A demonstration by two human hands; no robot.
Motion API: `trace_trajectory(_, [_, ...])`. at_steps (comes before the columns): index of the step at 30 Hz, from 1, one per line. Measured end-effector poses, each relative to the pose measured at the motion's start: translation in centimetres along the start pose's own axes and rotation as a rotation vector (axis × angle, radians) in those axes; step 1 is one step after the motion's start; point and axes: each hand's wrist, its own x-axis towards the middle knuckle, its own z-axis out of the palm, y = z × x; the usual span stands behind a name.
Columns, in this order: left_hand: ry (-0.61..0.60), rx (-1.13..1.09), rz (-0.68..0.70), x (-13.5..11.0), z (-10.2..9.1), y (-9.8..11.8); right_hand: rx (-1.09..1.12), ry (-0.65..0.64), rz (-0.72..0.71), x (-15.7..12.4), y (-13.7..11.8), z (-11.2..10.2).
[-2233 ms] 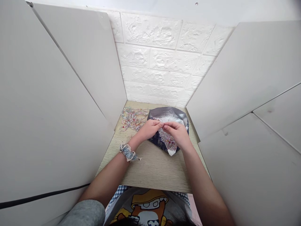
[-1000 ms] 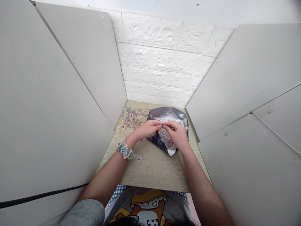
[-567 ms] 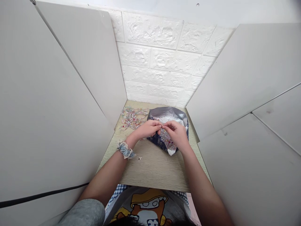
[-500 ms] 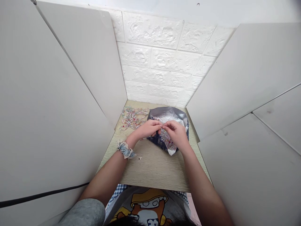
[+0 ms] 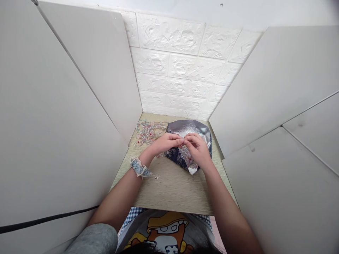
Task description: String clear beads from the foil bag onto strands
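My left hand and my right hand meet fingertip to fingertip above an open silvery foil bag that has a dark patterned outside. Both hands are closed in a pinch on something tiny that I cannot make out. Small coloured beads lie inside the bag under my right hand. A blue scrunchie sits on my left wrist. Finished beaded strings lie in a pile to the left of the bag, apart from my hands.
The wooden table top is narrow, boxed in by white panels on the left and right and a white brick-pattern wall behind. One loose bead lies near my left wrist. A black cable runs along the lower left.
Both hands have stayed pinched together over the bag, shifting only a little upward and away. Nothing was picked up or set down.
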Motion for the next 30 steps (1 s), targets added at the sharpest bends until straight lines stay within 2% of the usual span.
trace_trajectory(4, [0.018,0.020,-0.017,0.1,-0.2,-0.3,-0.123,-0.014,0.043,0.1,0.3,-0.1])
trace_trajectory(6, [0.051,0.033,0.001,0.2,-0.2,-0.4,-0.253,-0.141,0.095,0.0,0.9,-0.2])
trace_trajectory(10, [0.145,0.006,-0.011,0.4,-0.2,-0.4,-0.469,-0.478,0.171,-0.4,2.0,-0.1])
trace_trajectory(13, [0.177,-0.025,-0.030,0.4,-0.1,-0.2,-0.529,-0.545,0.190,-0.5,2.3,0.1])
trace_trajectory(16, [0.172,-0.039,-0.031,0.4,0.0,-0.2,-0.482,-0.504,0.190,-0.4,2.0,0.1])
trace_trajectory(19, [0.154,-0.042,-0.027,0.5,0.0,-0.3,-0.328,-0.378,0.220,-0.1,1.5,-0.2])
trace_trajectory(22, [0.125,-0.017,-0.019,0.5,0.1,-0.2,-0.081,-0.251,0.322,0.2,1.1,-0.5])
trace_trajectory(27, [0.100,0.070,-0.005,0.4,0.4,-0.2,0.485,-0.084,0.535,0.4,1.0,-0.4])
trace_trajectory(29, [0.134,0.103,-0.004,0.5,0.5,-0.5,0.569,-0.053,0.557,0.4,1.1,-0.2])
trace_trajectory(30, [0.155,0.115,-0.007,0.6,0.5,-0.6,0.541,-0.042,0.552,0.4,1.2,-0.1])
